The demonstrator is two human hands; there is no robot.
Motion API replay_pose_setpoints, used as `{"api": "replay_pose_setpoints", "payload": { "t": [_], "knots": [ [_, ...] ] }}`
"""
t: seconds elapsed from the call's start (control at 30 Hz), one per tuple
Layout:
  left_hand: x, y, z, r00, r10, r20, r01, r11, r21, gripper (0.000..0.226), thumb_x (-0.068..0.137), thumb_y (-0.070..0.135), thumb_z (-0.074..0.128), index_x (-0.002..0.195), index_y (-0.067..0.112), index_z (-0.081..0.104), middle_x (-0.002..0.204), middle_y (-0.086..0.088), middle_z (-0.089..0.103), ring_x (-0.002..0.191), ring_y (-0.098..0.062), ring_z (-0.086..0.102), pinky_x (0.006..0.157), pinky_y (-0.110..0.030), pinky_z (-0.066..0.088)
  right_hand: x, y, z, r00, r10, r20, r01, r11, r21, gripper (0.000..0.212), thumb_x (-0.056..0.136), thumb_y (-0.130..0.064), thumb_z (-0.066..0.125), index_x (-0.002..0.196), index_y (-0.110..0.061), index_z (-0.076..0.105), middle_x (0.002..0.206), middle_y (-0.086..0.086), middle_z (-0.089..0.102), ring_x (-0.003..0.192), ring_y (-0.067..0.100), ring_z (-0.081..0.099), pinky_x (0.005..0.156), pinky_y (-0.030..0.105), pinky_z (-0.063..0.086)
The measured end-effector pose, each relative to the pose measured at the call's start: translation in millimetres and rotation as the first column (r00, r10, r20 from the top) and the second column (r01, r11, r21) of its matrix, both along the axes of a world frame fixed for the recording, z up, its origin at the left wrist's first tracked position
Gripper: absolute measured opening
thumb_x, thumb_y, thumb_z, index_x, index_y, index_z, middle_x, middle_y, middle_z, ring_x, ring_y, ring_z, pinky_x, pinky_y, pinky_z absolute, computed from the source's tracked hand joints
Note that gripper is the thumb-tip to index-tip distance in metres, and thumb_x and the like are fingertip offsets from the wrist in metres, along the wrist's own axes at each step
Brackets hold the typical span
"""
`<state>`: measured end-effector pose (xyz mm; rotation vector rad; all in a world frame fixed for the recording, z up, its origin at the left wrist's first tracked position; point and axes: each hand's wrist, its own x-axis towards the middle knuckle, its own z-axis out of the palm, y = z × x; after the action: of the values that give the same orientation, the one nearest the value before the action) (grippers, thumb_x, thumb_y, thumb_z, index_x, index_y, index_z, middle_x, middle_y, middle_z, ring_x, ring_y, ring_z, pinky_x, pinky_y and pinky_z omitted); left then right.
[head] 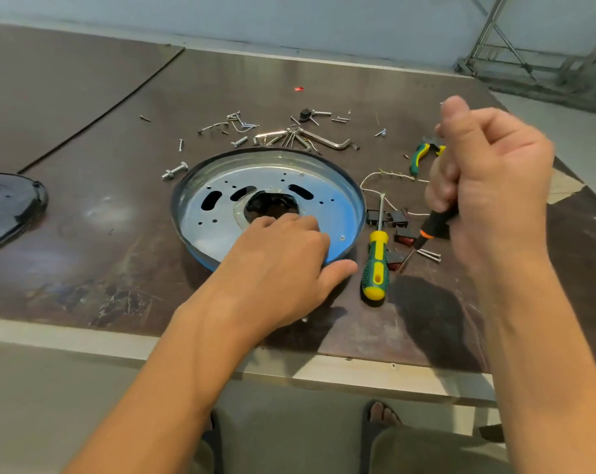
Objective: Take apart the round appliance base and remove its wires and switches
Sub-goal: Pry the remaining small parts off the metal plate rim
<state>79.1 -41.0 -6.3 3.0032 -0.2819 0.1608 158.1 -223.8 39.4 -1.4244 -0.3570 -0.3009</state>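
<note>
Base (221,200) lies flat on the table (84,241), metal plate up. The left hand (276,261) rests on its near edge, fingers loosely flat, thumb outside the rim. The right hand (488,179), raised at right, grips a black screwdriver (438,225). Just right of the base lie a yellow screwdriver (376,265), switches (400,217) and wires (375,181).

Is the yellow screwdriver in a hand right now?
No, the yellow screwdriver lies on the table beside the base; the right hand grips a black tool.
</note>
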Motion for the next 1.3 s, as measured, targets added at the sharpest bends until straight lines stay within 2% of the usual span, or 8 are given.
{"api": "replay_pose_setpoints", "payload": {
  "t": [0.13,0.23,0.37,0.53,0.67,0.87,1.13,1.3],
  "knots": [
    [16.6,-10.1,0.6,0.998,0.045,-0.034,-0.048,0.995,-0.084,0.041,0.093,0.061,0.046,0.08,0.023,0.048,0.09,0.004,0.048,0.079,-0.015,0.049,0.068,-0.03,0.039,6.3,4.7,1.8,1.0,0.008,0.003,-0.009,0.974,0.225,0.024,0.103,-0.018,0.06,0.081,-0.014,0.049,0.056,0.0,0.037,0.046,0.015,0.037,0.046,0.024,0.033],
    [15.8,-8.6,-5.9,0.999,0.032,-0.03,-0.036,0.988,-0.147,0.033,0.091,0.055,0.053,0.093,0.023,0.051,0.091,0.006,0.049,0.08,-0.015,0.051,0.07,-0.032,0.047,9.7,11.9,2.5,0.992,0.074,0.106,-0.1,0.959,0.267,0.014,0.1,-0.01,0.062,0.091,-0.012,0.051,0.066,-0.001,0.048,0.057,0.016,0.046,0.054,0.03,0.042],
    [14.6,-4.8,-8.1,0.999,0.017,-0.029,-0.022,0.988,-0.152,0.038,0.092,0.055,0.053,0.114,0.025,0.058,0.105,0.006,0.054,0.092,-0.017,0.056,0.08,-0.037,0.052,13.3,21.9,0.1,0.99,0.085,0.116,-0.104,0.98,0.17,0.016,0.096,-0.002,0.063,0.102,-0.01,0.051,0.074,-0.002,0.055,0.06,0.016,0.05,0.061,0.034,0.046],
    [13.0,-5.4,-7.6,0.999,0.009,-0.052,-0.016,0.991,-0.13,0.038,0.094,0.054,0.051,0.118,0.025,0.06,0.114,0.005,0.057,0.099,-0.019,0.058,0.086,-0.04,0.052,16.0,32.6,-9.2,0.989,0.1,0.111,-0.1,0.995,-0.004,0.021,0.094,-0.002,0.065,0.11,-0.008,0.052,0.073,0.002,0.052,0.058,0.019,0.053,0.062,0.044,0.048],
    [14.8,-4.9,-6.5,0.999,-0.003,-0.049,-0.003,0.994,-0.106,0.038,0.094,0.054,0.052,0.117,0.025,0.061,0.113,0.004,0.059,0.098,-0.018,0.059,0.084,-0.038,0.052,15.7,38.0,-13.3,0.983,0.09,0.161,-0.062,0.984,-0.168,0.019,0.096,-0.003,0.065,0.111,-0.008,0.054,0.072,0.002,0.052,0.06,0.027,0.052,0.06,0.053,0.051],
    [16.4,-9.1,-9.1,1.0,-0.008,-0.015,0.008,0.999,-0.046,0.036,0.095,0.053,0.051,0.117,0.025,0.06,0.105,0.006,0.06,0.09,-0.017,0.06,0.071,-0.03,0.047,17.1,37.1,-18.9,0.959,0.212,0.186,-0.136,0.925,-0.354,0.009,0.105,-0.01,0.054,0.107,-0.004,0.047,0.08,0.019,0.055,0.069,0.027,0.058,0.067,0.049,0.055],
    [14.5,-12.1,-3.7,0.998,0.016,-0.064,-0.016,1.0,0.001,0.035,0.098,0.052,0.047,0.117,0.024,0.056,0.107,0.005,0.056,0.092,-0.019,0.059,0.068,-0.029,0.036,24.1,34.5,-19.9,0.95,0.22,0.222,-0.136,0.93,-0.342,0.014,0.105,-0.01,0.054,0.097,-0.014,0.042,0.073,0.03,0.05,0.061,0.043,0.052,0.054,0.052,0.051],
    [12.0,-20.1,5.5,0.995,0.077,-0.059,-0.071,0.993,0.091,0.03,0.1,0.049,0.046,0.108,0.022,0.057,0.109,0.001,0.061,0.098,-0.022,0.057,0.07,-0.03,0.032,30.0,26.1,-19.2,0.956,0.229,0.184,-0.168,0.941,-0.294,0.015,0.104,-0.009,0.053,0.096,-0.016,0.042,0.068,0.003,0.051,0.059,0.034,0.053,0.055,0.062,0.048]
  ]
}}
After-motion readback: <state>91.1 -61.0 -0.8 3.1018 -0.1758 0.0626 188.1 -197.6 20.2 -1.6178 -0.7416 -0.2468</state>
